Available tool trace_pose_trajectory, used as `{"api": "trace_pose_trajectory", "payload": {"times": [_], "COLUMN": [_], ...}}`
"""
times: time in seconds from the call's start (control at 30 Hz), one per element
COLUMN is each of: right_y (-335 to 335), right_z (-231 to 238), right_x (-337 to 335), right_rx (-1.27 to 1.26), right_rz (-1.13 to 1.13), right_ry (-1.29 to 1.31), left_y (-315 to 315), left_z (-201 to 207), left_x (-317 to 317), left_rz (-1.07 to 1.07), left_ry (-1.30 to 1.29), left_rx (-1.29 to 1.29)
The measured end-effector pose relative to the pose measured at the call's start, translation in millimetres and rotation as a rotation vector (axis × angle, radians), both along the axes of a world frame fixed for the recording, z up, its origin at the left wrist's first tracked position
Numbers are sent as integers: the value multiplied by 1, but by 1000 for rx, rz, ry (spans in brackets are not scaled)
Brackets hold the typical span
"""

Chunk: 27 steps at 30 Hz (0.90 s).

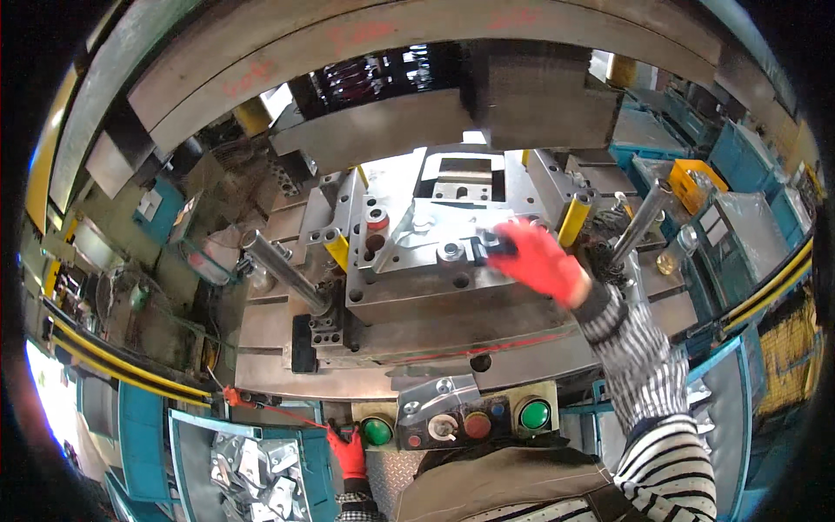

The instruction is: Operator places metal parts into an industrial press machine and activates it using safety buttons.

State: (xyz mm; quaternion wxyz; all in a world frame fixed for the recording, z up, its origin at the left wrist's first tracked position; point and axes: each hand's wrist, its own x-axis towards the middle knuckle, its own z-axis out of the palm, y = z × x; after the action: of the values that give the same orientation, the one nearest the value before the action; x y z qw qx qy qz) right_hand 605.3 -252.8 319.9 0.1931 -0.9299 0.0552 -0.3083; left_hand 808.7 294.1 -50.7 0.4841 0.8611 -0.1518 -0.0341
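Note:
My right hand (541,263), in a red glove, reaches over the lower die (409,300) of a press. Its fingers point left at the right edge of a shiny bent sheet-metal part (448,224) lying on the die. Something dark shows under the fingertips, and whether they grip the part is hidden. Low on the left, my left hand (350,454), also red-gloved, is closed at the end of a thin red rod (283,413), beside a green push button (377,431). The rod slants up to the left.
Another formed metal part (439,396) rests on the control box, by a red button (476,424) and a second green button (533,414). A blue bin (178,435) holds several metal pieces. Steel guide posts (283,271) flank the die; the upper press block (548,96) hangs above.

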Motion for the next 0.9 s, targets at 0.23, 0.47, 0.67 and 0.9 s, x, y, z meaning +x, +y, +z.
{"api": "trace_pose_trajectory", "payload": {"times": [0.23,0.47,0.67,0.9], "right_y": [86,175,190,188], "right_z": [-238,-444,-416,-419], "right_x": [-253,-289,-275,-282], "right_rx": [748,810,797,778], "right_rz": [-68,-456,-614,-645], "right_ry": [879,285,319,386], "left_y": [8,6,7,4], "left_z": [-38,-30,-36,-52], "left_x": [10,3,-6,-4], "left_rz": [-215,-117,-79,-156], "left_ry": [701,693,464,470], "left_rx": [-185,-164,-12,-273]}}
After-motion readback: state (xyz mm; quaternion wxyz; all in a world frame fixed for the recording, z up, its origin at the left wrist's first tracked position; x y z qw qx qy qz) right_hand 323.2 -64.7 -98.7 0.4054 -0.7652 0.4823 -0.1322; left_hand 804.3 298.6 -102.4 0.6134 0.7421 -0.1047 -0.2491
